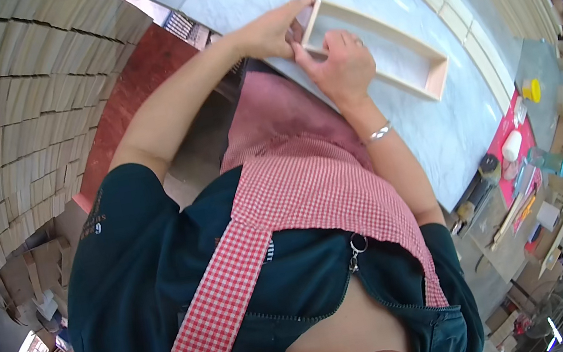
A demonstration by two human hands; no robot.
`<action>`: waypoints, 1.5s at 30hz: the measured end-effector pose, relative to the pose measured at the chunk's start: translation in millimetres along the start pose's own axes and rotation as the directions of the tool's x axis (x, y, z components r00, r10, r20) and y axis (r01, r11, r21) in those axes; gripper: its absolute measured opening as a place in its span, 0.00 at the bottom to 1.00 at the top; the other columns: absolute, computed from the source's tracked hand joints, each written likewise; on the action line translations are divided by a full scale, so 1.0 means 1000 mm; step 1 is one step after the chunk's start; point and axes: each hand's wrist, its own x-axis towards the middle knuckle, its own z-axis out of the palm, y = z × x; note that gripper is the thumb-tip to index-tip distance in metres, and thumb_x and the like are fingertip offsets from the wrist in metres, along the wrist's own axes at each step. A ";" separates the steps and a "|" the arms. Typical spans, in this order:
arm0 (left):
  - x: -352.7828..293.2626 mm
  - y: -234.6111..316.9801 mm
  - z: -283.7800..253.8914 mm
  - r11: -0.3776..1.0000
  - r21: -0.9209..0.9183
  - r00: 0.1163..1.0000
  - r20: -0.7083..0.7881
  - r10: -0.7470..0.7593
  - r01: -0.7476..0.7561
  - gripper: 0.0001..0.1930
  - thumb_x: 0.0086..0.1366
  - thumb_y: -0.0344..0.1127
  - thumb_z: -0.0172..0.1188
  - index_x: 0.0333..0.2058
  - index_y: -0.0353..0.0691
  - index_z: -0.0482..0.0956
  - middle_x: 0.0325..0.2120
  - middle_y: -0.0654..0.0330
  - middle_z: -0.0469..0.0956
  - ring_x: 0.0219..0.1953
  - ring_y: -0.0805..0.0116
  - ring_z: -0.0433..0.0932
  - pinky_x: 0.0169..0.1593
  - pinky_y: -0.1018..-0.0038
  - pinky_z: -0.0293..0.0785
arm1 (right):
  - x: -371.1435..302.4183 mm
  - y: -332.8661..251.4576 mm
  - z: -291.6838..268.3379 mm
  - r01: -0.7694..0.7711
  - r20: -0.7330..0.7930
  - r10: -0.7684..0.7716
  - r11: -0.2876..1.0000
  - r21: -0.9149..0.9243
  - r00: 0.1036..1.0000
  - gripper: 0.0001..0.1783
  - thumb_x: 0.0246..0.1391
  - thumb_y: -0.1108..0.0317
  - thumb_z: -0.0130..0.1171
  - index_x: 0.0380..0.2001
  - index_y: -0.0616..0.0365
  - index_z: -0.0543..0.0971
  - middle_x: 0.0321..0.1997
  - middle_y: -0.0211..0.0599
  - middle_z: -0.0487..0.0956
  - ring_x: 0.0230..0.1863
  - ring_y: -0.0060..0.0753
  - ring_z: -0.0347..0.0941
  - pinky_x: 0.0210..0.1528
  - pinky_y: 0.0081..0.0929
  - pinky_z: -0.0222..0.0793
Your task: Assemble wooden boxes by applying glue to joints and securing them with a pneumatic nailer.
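The person at the table, in a dark green short-sleeved top (128, 274) and a red-and-white checked apron (331, 186), has both bare hands on a long, narrow rectangular frame of pale wood (380, 30). It lies on the white-and-grey marbled table (431, 145), set at a slant, its left end close to the person and its other end reaching off to the right. From where I stand I can't tell whether it has a bottom.

The left hand (268, 33) grips the short left end, thumb up by the far corner and fingers curled in below. The right hand (345, 66), a silver bracelet (380, 132) at its wrist, is closed over the near long side, just beside the left hand, its thumb by the near corner.

Beyond the frame, pale wooden strips (458, 11) run along the table's far edge. High stacks of pale wood pieces (15, 122) rise at the left, beside a red patch of floor (136, 96). Over on the right sit a round yellow tub (531, 90), a white bottle (512, 146) and a clear bottle with a blue cap (550, 163).
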 end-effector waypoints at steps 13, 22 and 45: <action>-0.012 0.039 -0.033 0.993 -0.109 0.999 0.012 0.046 -0.044 0.51 0.45 0.18 0.70 0.68 0.37 0.54 0.38 0.53 0.76 0.30 0.66 0.76 0.34 0.73 0.77 | 0.036 -0.016 -0.057 0.203 0.140 -0.261 0.921 0.332 0.955 0.17 0.46 0.70 0.70 0.42 0.55 0.82 0.44 0.35 0.76 0.38 0.37 0.73 0.39 0.29 0.70; 0.025 -0.025 -0.122 0.998 -0.066 0.996 0.085 0.017 -0.011 0.50 0.46 0.20 0.70 0.68 0.35 0.53 0.52 0.48 0.72 0.37 0.57 0.77 0.42 0.68 0.77 | 0.289 -0.021 0.133 0.142 0.181 -0.241 0.890 0.434 0.954 0.10 0.53 0.69 0.62 0.39 0.59 0.81 0.41 0.39 0.77 0.41 0.44 0.73 0.45 0.35 0.71; 0.010 -0.056 -0.112 0.992 -0.046 0.986 0.107 0.125 -0.121 0.50 0.45 0.17 0.69 0.68 0.38 0.53 0.52 0.47 0.71 0.37 0.56 0.77 0.40 0.68 0.78 | 0.284 0.027 0.088 -0.131 -0.097 0.227 0.806 0.577 0.969 0.05 0.51 0.72 0.62 0.24 0.58 0.77 0.21 0.27 0.78 0.24 0.22 0.68 0.33 0.20 0.69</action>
